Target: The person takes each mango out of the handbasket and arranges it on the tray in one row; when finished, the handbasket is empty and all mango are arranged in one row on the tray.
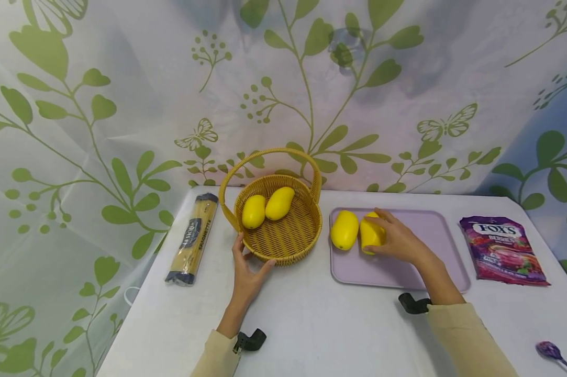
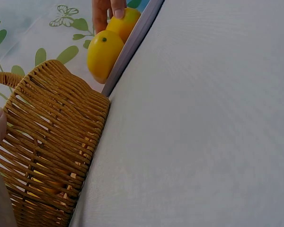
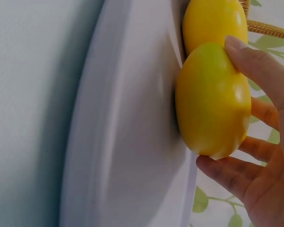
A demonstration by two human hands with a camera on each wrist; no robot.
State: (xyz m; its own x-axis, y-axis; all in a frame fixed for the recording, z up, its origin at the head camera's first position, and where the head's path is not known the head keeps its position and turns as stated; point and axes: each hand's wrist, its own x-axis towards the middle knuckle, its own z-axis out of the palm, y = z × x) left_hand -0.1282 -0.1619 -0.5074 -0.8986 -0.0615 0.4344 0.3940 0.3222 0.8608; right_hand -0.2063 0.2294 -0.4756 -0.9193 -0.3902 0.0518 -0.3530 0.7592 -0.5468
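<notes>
In the head view my left hand [image 1: 247, 277] holds the near left side of a wicker basket [image 1: 283, 256], fingers spread along its wall and thumb near the front rim. Two yellow mangoes, one on the left [image 1: 253, 212] and one beside it [image 1: 280, 203], lie inside. My right hand [image 1: 398, 240] grips another mango [image 3: 213, 101] between thumb and fingertips, over the lilac tray [image 1: 417, 225]. A further mango [image 1: 344, 230] lies on the tray's left end, just left of the gripped one. The left wrist view shows the basket's outer wall [image 2: 57, 123] and the thumb against it.
A spaghetti packet [image 1: 193, 238] lies left of the basket. Right of the tray is a purple Fox's candy bag [image 1: 503, 250], and a purple spoon [image 1: 549, 351] lies at the near right. A leaf-patterned curtain [image 1: 274, 104] hangs behind the white table [image 1: 311, 319].
</notes>
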